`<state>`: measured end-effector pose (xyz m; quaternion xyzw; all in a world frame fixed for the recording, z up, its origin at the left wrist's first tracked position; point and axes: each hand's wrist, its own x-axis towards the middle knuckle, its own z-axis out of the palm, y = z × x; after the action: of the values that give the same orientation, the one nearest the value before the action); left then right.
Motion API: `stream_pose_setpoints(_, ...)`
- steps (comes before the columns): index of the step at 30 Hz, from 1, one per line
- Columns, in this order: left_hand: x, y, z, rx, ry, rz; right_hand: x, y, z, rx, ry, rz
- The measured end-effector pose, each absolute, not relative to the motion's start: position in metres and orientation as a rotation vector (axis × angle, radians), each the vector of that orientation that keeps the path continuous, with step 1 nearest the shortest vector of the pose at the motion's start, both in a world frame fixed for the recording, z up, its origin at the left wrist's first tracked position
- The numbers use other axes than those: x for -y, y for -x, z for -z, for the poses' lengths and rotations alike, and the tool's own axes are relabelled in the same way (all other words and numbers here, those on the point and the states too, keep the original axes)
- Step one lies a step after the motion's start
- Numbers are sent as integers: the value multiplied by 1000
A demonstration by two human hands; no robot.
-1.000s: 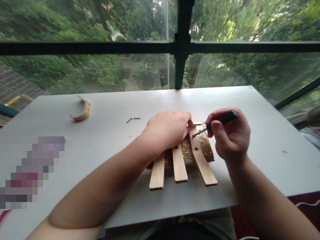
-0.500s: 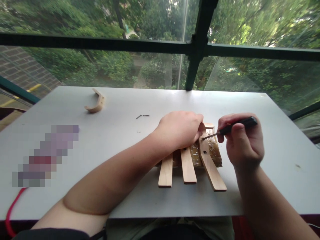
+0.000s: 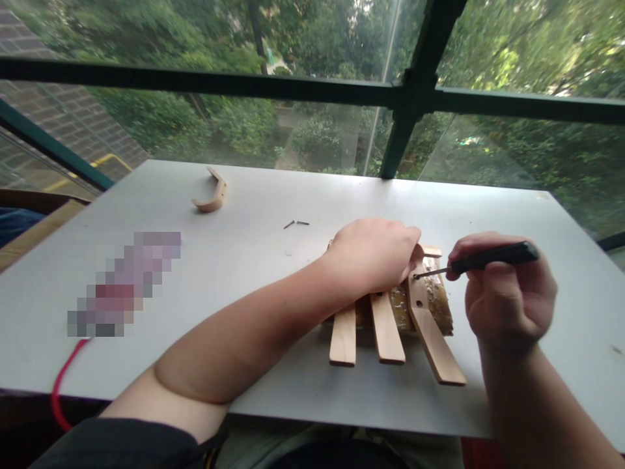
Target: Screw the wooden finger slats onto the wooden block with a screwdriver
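Three light wooden slats (image 3: 385, 335) lie side by side over a brown, plastic-wrapped block (image 3: 437, 306) on the grey table (image 3: 254, 273). My left hand (image 3: 375, 255) presses down on the slats' far ends, fingers curled over them. My right hand (image 3: 505, 296) is closed around a black-handled screwdriver (image 3: 488, 257). Its thin metal tip touches the upper end of the rightmost slat (image 3: 432, 339), close to my left fingertips.
A curved wooden piece (image 3: 211, 195) sits at the table's far left. Two small dark screws (image 3: 295, 224) lie behind my left hand. A blurred patch covers something on the left, and a red cord (image 3: 61, 391) hangs at the near left edge. Windows rise just beyond the table.
The view has swung left, so everything sits further right in the picture. Both hands keep their hold; the screwdriver handle now lies flatter, its tip still on the rightmost slat.
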<state>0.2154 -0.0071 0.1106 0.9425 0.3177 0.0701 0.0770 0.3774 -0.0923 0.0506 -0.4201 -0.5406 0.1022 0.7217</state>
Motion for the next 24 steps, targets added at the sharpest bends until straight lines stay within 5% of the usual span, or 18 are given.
stream_pose_setpoints(24,6,-216,-109,-977,-2812,-223,106,-371,-53,1360,902,-389)
